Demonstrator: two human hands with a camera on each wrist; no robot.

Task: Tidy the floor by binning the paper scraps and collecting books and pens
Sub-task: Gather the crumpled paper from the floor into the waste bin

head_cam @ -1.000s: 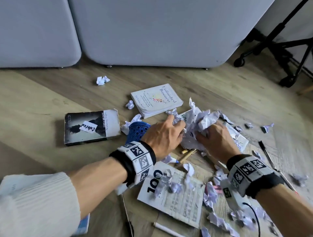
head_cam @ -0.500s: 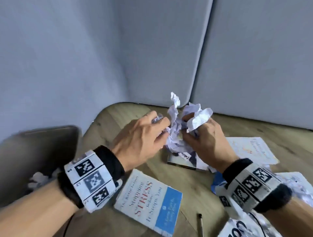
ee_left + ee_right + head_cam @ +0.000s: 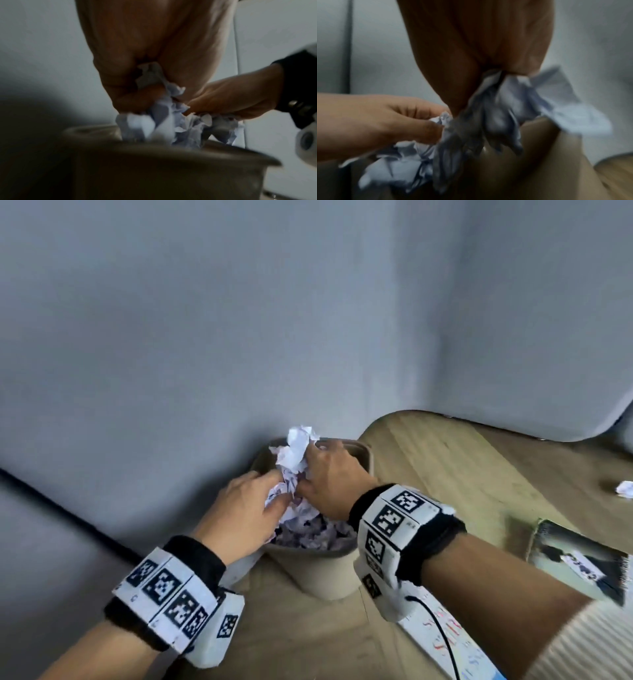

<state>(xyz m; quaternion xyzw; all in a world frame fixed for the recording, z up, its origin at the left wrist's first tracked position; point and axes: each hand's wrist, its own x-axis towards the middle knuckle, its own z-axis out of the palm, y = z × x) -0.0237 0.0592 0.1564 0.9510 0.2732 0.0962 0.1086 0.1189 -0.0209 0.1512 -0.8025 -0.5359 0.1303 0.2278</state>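
A bundle of crumpled white paper scraps is held between both hands right over the beige bin. My left hand grips the bundle's left side, fingers curled into the paper. My right hand grips its right side, with paper sticking out past the fingers. More crumpled paper fills the bin below the hands. The bin rim lies just under the bundle in the left wrist view.
The bin stands in a corner against grey sofa panels. On the wooden floor at right lie a dark-covered book, one loose paper scrap, and a white-and-blue book under my right forearm.
Both hands lifted the paper bundle off the floor pile and carried it left to the bin. My view swung left, from the scattered books to the bin in the corner.
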